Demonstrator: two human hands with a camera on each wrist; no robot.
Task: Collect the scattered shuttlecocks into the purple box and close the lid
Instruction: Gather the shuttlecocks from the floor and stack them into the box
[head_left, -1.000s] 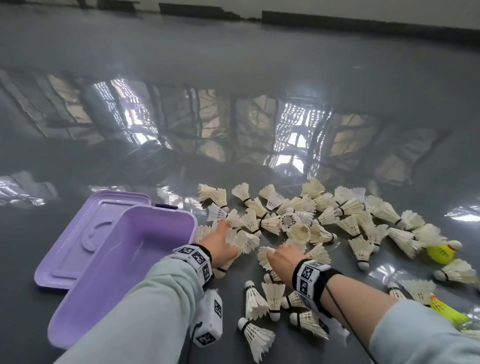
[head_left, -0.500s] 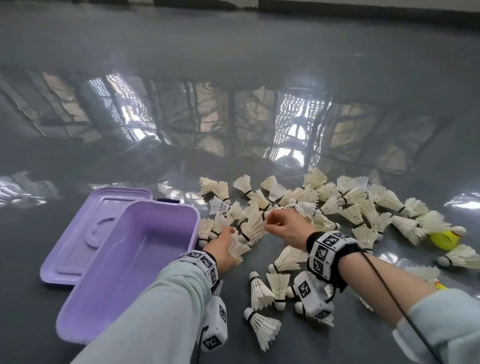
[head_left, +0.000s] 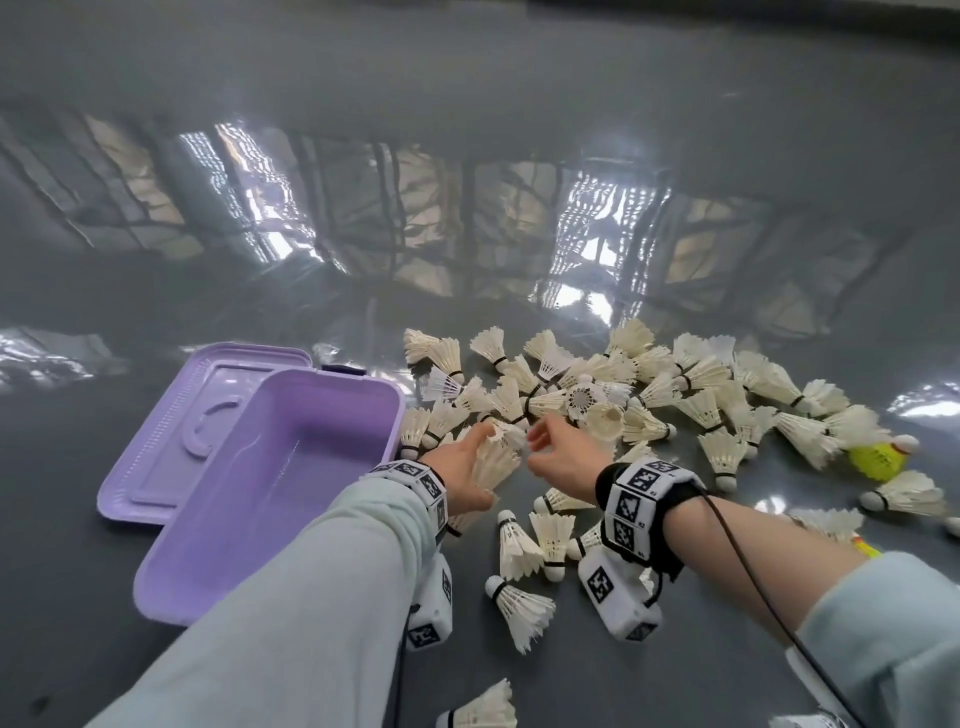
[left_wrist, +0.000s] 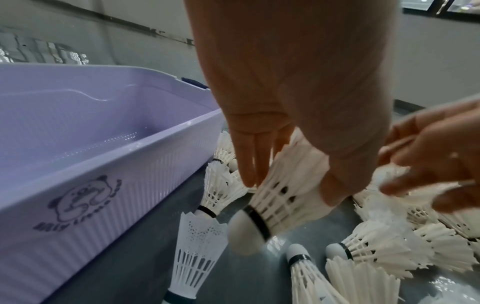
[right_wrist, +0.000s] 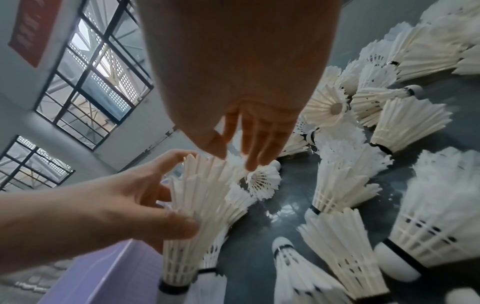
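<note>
The left hand (head_left: 462, 467) grips a white feather shuttlecock (head_left: 496, 457) between thumb and fingers, cork end down, held off the floor just right of the purple box (head_left: 363, 410); in the right wrist view more than one skirt seems nested in that grip, though I cannot tell how many. The right hand (head_left: 558, 457) hovers just beside it, its fingers (right_wrist: 257, 148) loosely extended and apart, tips at the feather rim of the held shuttlecock; whether they pinch anything I cannot tell. The box stands open and holds nothing that shows, its near long wall ribbed and printed with a small cartoon mark. Its lid (head_left: 176, 431) lies flat, inner side up, touching the box's far-left side. A narrow strip of bare floor runs between the box's right wall and the closest shuttlecocks; wider free floor lies beyond the pile and to the left of the lid. The floor (head_left: 467, 156) is glossy dark grey and mirrors tall gridded windows; a pale wall with a dark skirting bounds it. The scattered shuttlecocks (head_left: 675, 395) lie in one loose, overlapping pile right of the box: several dozen white ones, too tangled for an exact count, plus one yellow shuttlecock (head_left: 880, 457) at the right edge and part of a second yellow one (head_left: 866, 548) nearer the right forearm.
</note>
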